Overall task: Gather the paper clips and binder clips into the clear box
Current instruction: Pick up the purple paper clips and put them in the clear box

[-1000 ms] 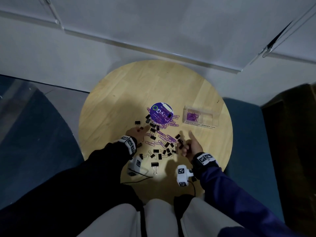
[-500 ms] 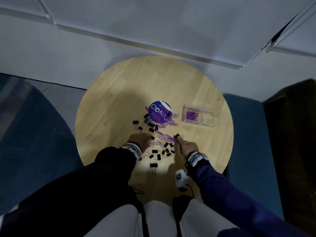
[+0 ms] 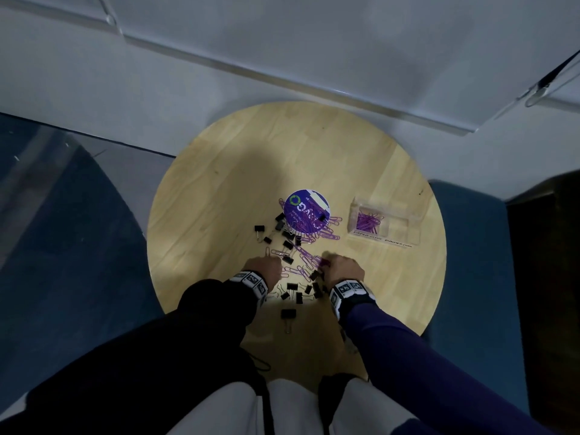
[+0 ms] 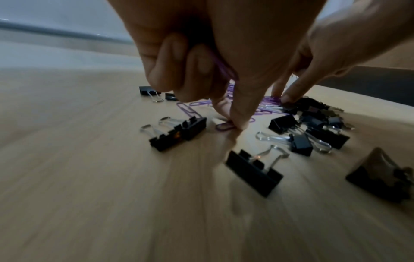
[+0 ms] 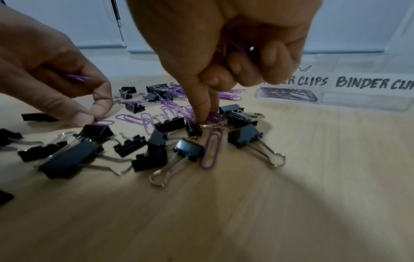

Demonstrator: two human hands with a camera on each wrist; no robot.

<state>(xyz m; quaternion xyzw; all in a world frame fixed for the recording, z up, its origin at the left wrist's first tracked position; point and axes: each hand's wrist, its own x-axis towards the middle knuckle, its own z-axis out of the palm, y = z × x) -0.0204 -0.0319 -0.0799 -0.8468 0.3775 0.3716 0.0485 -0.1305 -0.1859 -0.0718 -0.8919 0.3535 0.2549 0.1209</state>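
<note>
Both hands pinch purple paper clips (image 5: 210, 152) off the table (image 3: 219, 189). The left hand (image 4: 215, 58) nips 1 with thumb and forefinger, more tucked in its curled fingers; the right hand (image 5: 224, 53) does likewise. I judge the picking step is ongoing; next, carry them to the clear box (image 3: 405, 224), well apart. Only the right wrist view shows its 2 labels; binder clips (image 4: 253, 170) lie scattered.

Binder clips (image 3: 292, 291) and paper clips (image 3: 306, 255) lie scattered on the table (image 3: 219, 189) around and between my fingers (image 5: 202, 108). Beyond them sits a round lid (image 3: 309, 210); the clear box (image 3: 384, 226) stands ahead to their right, paper clips in its left compartment.
</note>
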